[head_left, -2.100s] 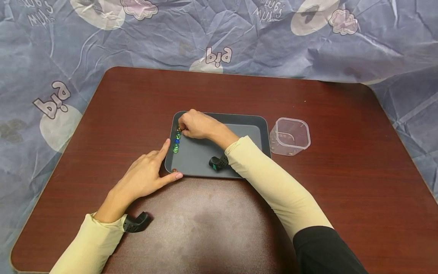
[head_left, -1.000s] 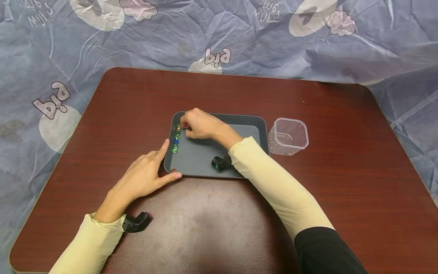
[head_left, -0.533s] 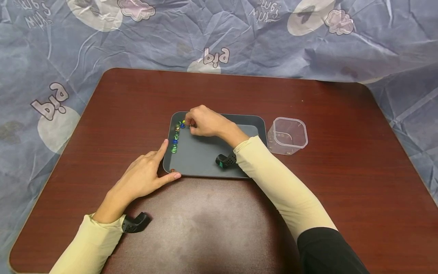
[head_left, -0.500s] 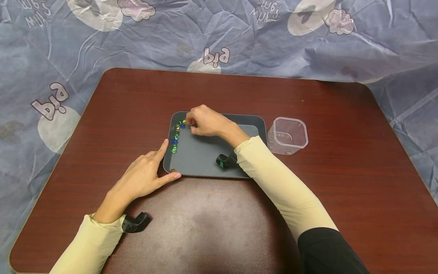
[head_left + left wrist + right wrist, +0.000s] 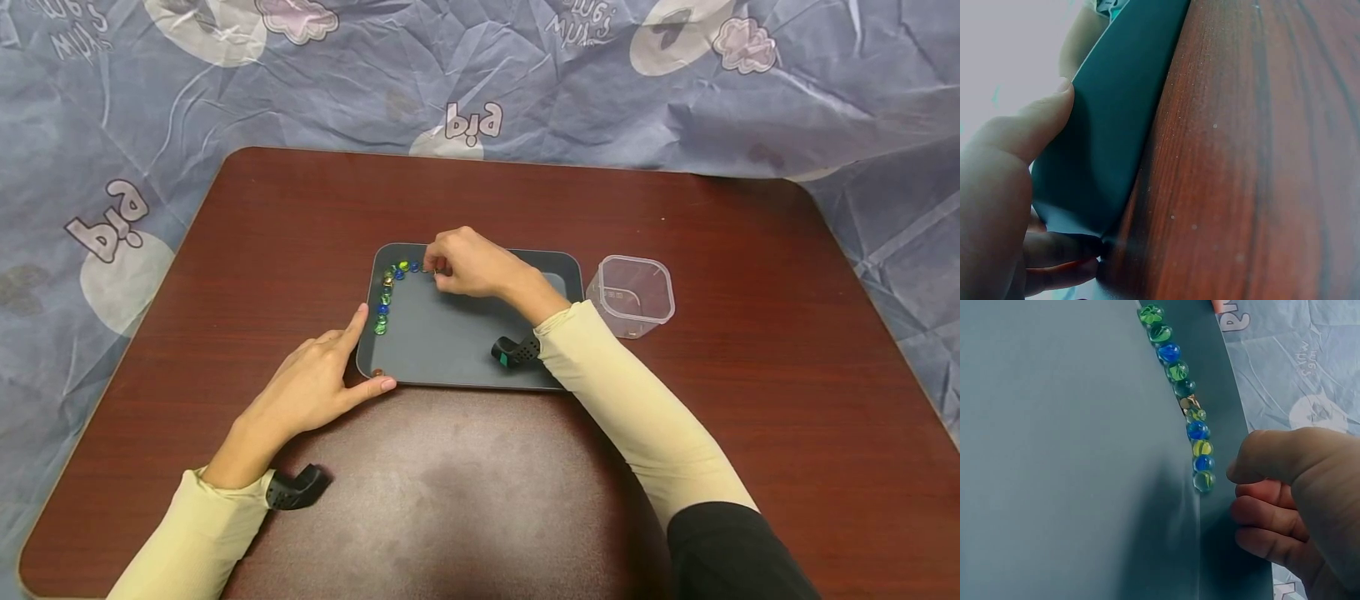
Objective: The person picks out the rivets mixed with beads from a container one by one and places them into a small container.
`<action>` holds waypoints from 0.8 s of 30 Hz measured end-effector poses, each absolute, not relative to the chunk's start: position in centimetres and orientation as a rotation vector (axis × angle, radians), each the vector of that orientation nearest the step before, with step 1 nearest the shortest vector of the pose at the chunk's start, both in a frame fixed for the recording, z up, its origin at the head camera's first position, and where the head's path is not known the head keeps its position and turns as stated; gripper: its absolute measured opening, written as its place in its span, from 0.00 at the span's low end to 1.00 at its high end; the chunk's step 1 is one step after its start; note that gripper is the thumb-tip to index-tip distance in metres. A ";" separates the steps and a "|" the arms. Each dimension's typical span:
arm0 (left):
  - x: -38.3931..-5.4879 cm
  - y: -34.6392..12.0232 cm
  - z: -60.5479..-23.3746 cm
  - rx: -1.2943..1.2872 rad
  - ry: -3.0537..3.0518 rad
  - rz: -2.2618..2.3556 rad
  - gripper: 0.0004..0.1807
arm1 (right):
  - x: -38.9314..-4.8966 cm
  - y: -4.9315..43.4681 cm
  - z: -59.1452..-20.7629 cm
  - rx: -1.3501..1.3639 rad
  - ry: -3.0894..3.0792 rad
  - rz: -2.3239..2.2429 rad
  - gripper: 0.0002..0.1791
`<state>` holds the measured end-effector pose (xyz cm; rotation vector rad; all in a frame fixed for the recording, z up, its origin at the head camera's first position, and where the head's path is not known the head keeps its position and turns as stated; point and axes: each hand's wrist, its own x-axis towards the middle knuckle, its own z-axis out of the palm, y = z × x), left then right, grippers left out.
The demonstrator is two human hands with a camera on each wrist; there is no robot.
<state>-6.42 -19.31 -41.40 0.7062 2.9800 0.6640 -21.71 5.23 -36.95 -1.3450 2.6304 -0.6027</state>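
A row of several glass marbles (image 5: 382,309), green, blue and yellow, lines the left side of the grey tray (image 5: 450,350) and bends along its far side. A lone brown marble (image 5: 378,373) sits in the near left corner. My right hand (image 5: 476,262) is over the tray's far side, fingers curled, at the row's end. In the right wrist view, its thumb and fingers stand a little apart from the last marble (image 5: 1204,482), with nothing visible between them. My left hand (image 5: 307,387) spreads around the near left corner, thumb and forefinger extended along the tray's rim.
A clear plastic container (image 5: 632,296) stands just right of the tray. The tray rests on a dark red-brown table (image 5: 300,208), with a printed grey-blue cloth (image 5: 562,108) behind it. Black straps circle both wrists.
My right hand has moved right along the tray's far side, exposing more marbles at the corner and along that edge. My left hand has kept its place at the tray.
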 end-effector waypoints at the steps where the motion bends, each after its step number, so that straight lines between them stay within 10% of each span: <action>1: -6.4 -19.3 -41.4 0.706 2.981 0.664 0.58 | -21.7 5.4 -36.9 -1.345 2.632 -0.607 0.07; 24: -6.4 -19.3 -41.5 0.727 2.998 0.674 0.57 | -21.0 8.4 -36.4 -1.282 2.687 -0.710 0.07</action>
